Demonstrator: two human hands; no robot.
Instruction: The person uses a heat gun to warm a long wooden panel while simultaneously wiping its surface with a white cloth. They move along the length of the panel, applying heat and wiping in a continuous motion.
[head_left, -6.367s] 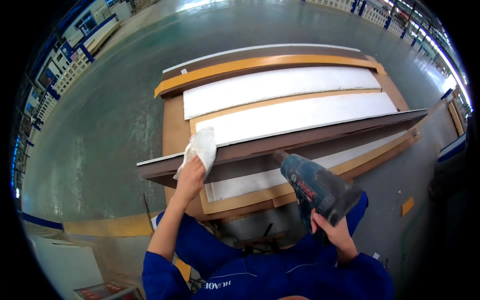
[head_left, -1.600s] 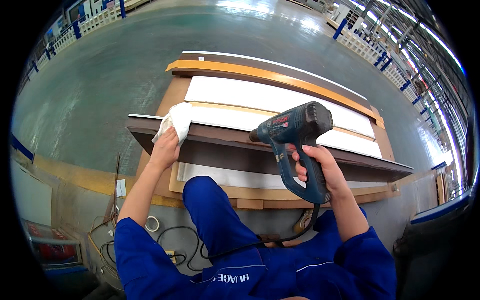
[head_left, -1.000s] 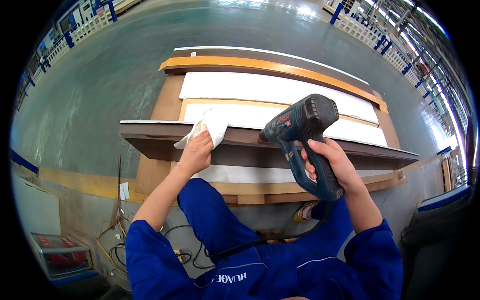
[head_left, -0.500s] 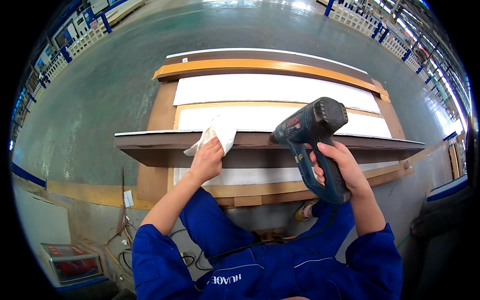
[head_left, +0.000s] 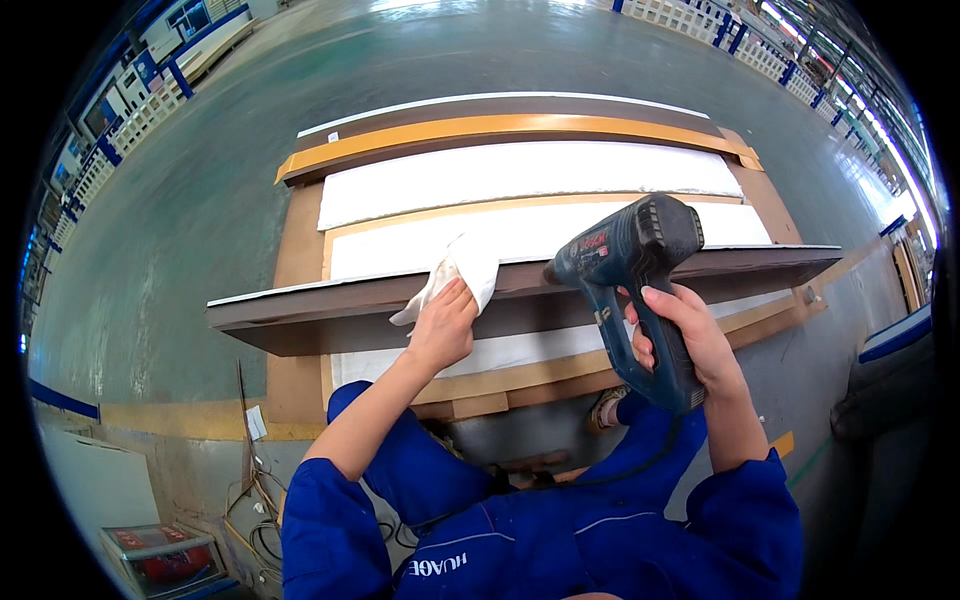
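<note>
My left hand (head_left: 443,330) is closed on a white cloth (head_left: 470,270), which lies against the upper edge of a long dark brown panel (head_left: 380,318). My right hand (head_left: 690,335) grips the handle of a blue-and-black heat gun (head_left: 630,255). Its nozzle points left at the panel's upper edge, a short way right of the cloth; whether it touches cannot be made out. A cord hangs from the handle toward my legs. The brown panel spans the work from side to side, with a thin white strip along its far edge.
Beneath the panel lie white padded strips (head_left: 530,172) on a cardboard-covered base (head_left: 295,240). Beyond them rests another brown panel with an orange-yellow strip (head_left: 500,126). Loose cables (head_left: 262,530) and a red-and-grey case (head_left: 165,562) are on the floor at lower left. White fencing stands far off.
The cloth and my left hand have shifted right along the panel, closer to the heat gun's nozzle. The view has turned slightly, so the panel now appears tilted, lower at its left end.
</note>
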